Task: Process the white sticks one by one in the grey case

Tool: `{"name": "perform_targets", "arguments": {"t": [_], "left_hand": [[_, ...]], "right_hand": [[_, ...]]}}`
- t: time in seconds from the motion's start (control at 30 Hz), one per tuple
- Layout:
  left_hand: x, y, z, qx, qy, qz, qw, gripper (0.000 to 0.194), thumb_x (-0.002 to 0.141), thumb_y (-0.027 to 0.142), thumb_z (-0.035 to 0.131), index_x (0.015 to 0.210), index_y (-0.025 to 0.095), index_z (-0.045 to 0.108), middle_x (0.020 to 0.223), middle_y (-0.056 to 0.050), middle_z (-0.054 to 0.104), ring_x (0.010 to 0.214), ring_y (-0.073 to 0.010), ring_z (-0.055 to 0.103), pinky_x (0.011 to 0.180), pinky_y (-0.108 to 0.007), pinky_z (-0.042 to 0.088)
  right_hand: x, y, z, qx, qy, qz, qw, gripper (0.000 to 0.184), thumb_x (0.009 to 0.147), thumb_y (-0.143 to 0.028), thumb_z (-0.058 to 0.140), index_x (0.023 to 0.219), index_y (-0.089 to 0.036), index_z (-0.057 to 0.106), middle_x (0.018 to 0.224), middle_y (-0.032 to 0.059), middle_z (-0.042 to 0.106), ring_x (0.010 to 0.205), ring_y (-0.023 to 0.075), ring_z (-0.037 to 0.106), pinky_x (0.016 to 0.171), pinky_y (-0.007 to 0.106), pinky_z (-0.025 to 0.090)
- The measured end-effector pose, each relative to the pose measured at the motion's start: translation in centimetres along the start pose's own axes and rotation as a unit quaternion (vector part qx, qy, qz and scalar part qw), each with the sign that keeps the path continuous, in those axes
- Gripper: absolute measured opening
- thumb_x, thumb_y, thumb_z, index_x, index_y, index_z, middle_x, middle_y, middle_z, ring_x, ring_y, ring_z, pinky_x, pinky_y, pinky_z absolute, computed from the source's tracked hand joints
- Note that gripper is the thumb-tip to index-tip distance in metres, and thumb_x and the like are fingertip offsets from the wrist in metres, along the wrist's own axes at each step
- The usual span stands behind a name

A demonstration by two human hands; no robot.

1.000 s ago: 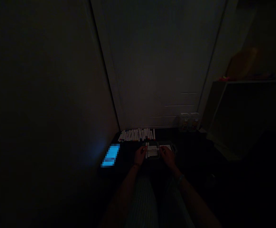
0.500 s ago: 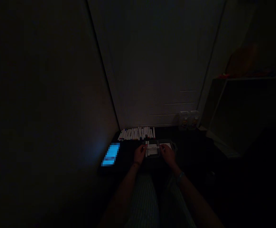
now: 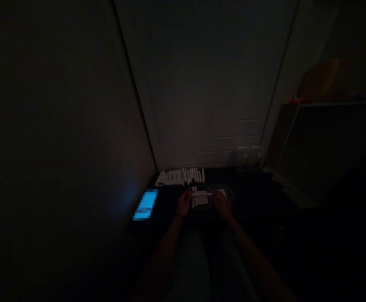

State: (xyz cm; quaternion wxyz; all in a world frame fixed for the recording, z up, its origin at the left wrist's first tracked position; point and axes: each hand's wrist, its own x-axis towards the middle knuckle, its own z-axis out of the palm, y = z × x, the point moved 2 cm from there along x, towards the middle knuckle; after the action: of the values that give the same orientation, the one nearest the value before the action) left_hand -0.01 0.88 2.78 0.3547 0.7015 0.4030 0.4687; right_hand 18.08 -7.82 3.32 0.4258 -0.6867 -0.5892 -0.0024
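Between my two hands a white marker [image 3: 202,194] lies crosswise, one end in the fingers of each. My left hand [image 3: 183,204] closes on its left end, my right hand [image 3: 222,204] on its right end. Beneath it stands a clear plastic box [image 3: 205,206] with an opened lid or second half on the right, partly behind my right hand. A couple of white markers [image 3: 194,202] stand lengthwise at the box's left side, beside a white card or paper [image 3: 203,200]. The dim light hides the fingertips' detail.
A row of several white markers [image 3: 178,177] lies along the back of the dark table. A lit, blurred phone screen [image 3: 145,204] is at the left. Two clear containers [image 3: 243,159] stand at the back right, near a shelf unit [image 3: 279,138]. A pale panel [image 3: 202,84] rises behind.
Both hands stay on the marker over the box; it looks slightly more level and higher. The whole view has shifted a little.
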Motion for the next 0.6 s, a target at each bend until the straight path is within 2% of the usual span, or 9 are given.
{"name": "perform_targets", "arguments": {"t": [0.27,0.6], "left_hand": [[0.3,-0.9,0.1,-0.015,0.014,-0.010,1.000,0.035,0.077,0.042,0.044,0.090,0.015,0.062,0.086,-0.004,0.065,0.083,-0.0173,0.057,0.078,-0.028,0.042],[0.1,0.3,0.1,-0.025,0.007,-0.002,1.000,0.033,0.076,0.042,0.046,0.087,0.015,0.063,0.087,-0.004,0.066,0.082,-0.0172,0.058,0.078,-0.027,0.043]], "right_hand": [[0.0,-0.3,-0.2,0.016,0.001,0.010,1.000,0.034,0.089,-0.030,0.027,0.109,-0.024,0.054,0.106,0.0013,0.059,0.095,0.0138,0.055,0.080,0.024,0.040],[0.1,-0.1,-0.2,0.012,-0.003,0.034,0.999,0.033,0.089,-0.033,0.029,0.108,-0.024,0.054,0.104,0.0008,0.060,0.090,0.0137,0.056,0.076,0.023,0.040]]}}
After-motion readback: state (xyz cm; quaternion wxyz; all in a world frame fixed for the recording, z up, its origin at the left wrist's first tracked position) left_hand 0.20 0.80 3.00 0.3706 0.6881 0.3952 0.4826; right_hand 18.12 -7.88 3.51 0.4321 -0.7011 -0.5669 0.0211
